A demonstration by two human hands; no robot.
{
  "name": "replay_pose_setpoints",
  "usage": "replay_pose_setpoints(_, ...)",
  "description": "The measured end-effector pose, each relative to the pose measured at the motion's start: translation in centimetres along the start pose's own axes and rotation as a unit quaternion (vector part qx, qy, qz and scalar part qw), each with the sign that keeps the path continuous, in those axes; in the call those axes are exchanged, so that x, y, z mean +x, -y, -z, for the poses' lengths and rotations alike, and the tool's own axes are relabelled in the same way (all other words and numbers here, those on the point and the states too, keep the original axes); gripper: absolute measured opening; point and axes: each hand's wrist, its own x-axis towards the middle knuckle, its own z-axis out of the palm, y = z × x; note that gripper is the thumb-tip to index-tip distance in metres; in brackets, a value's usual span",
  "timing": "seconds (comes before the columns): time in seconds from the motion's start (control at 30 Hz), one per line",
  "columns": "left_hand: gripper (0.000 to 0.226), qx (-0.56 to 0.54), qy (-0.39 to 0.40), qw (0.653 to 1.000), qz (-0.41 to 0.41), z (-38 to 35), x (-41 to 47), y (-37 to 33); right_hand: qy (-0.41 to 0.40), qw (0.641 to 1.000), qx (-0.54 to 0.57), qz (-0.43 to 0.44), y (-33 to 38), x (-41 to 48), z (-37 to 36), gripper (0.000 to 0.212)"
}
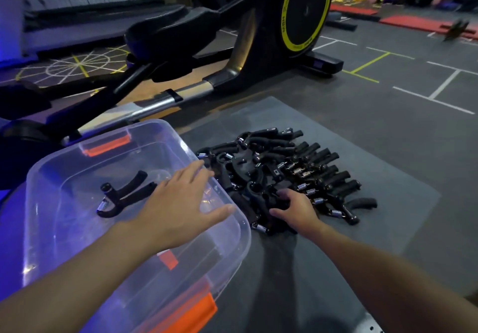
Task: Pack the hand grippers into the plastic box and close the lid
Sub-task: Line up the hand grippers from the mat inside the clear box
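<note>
The box [77,242] is clear plastic with orange latches [107,146] on its far and near walls, and it stands open-topped on the left part of a grey mat [336,130]. Behind the box's far edge runs the silver rail of an exercise machine [232,48], close to that edge.

Inside the box, left of centre, lies 1 gripper [121,195]. Its long axis runs from near-left to far-right, with the spring end toward the box's near-left side and its 2 handles pointing far-right.

The left grip [178,203] hovers palm down over the box's right half. Its fingers are spread straight and hold nothing, the fingertips reach the box's right rim, and the thumb lies over that rim.

Right of the box, up against its right wall, sits the pile [279,174] of black grippers on the mat. In the pile's half farther from the box, a row of handles lies parallel, all pointing far-right.

The right grip [294,208] rests on the pile's near edge, just right of the box's near-right corner. Its fingers are curled down around black handles; which gripper they clasp cannot be told.

Bare mat shows beyond the pile on the side away from the box, on its far side, and on the near side between the 2 forearms.
</note>
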Motion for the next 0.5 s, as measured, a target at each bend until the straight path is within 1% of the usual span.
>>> replay_pose_setpoints(0.2, 0.097, -0.001, 0.002, 1.000, -0.006, -0.1, 0.2, 0.1, -0.012, 1.000, 0.001, 0.012, 0.2, 0.6, 0.2, 0.054)
replay_pose_setpoints(0.33, 0.096, -0.004, 0.000, 1.000, -0.007, 0.0, 0.1, 0.0, -0.030, 0.999, -0.010, 0.027, 0.1, 0.3, 0.3, 0.042)
replay_pose_setpoints(0.5, 0.094, 0.005, -0.004, 1.000, -0.010, 0.1, 0.1, 0.0, -0.073, 0.996, 0.035, 0.036, 0.9, -0.3, 1.6, 0.028)
